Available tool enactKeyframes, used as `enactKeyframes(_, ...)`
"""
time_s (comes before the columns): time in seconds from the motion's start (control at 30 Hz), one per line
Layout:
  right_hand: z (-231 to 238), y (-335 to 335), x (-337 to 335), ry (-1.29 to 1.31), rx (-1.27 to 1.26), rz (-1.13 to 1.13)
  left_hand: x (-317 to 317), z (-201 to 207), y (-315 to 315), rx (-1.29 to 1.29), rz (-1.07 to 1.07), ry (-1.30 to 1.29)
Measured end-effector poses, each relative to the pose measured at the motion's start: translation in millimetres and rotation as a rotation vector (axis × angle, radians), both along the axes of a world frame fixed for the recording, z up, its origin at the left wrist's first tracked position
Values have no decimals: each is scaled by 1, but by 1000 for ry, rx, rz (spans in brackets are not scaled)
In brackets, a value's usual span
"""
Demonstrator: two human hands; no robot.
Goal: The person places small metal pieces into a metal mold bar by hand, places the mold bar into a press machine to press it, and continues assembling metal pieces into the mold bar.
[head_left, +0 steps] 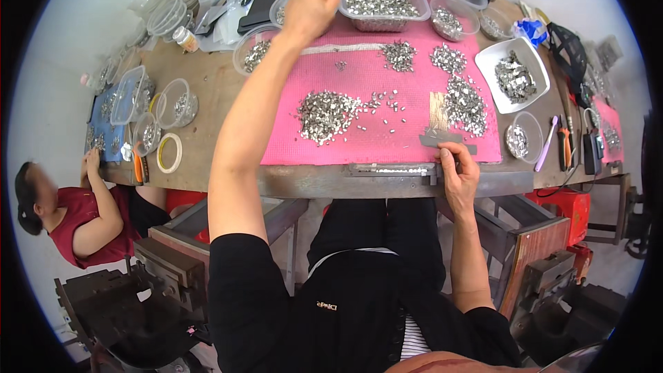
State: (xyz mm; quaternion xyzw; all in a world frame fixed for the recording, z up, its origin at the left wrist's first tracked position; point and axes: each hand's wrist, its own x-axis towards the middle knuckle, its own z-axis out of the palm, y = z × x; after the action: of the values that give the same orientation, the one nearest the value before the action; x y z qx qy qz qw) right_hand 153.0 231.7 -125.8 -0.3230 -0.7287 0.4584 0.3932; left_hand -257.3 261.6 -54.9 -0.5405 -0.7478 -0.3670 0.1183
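My left hand (311,14) is stretched to the far side of the table, closed in a fist beside a round clear tub (282,8) and the big rectangular clear tub (378,22) of small silvery metal pieces. What the fist holds, if anything, is hidden. At the table's front edge, my right hand (461,176) pinches a thin flat grey metal plate (442,139) over the pink mat (400,148). Just left of its fingers, a narrow metal fixture (390,170) holds a row of silvery pieces. A large heap of pieces (328,116) lies mid-mat.
Smaller heaps (465,106) lie right of centre. At right are a white square dish (489,62), a round clear tub (528,155), a purple-handled tool (546,144) and orange-handled pliers (566,145). A tape roll (169,153) lies left. Another person (76,214) sits far left.
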Motion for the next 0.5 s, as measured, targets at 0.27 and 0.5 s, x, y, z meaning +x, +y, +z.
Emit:
enactKeyframes(0.27,-5,1,0,-27,61,-16,63,-67,-18,-108,-201,250)
enactKeyframes(0.5,0,0,0,-31,60,-2,55,-73,-27,-35,-230,191)
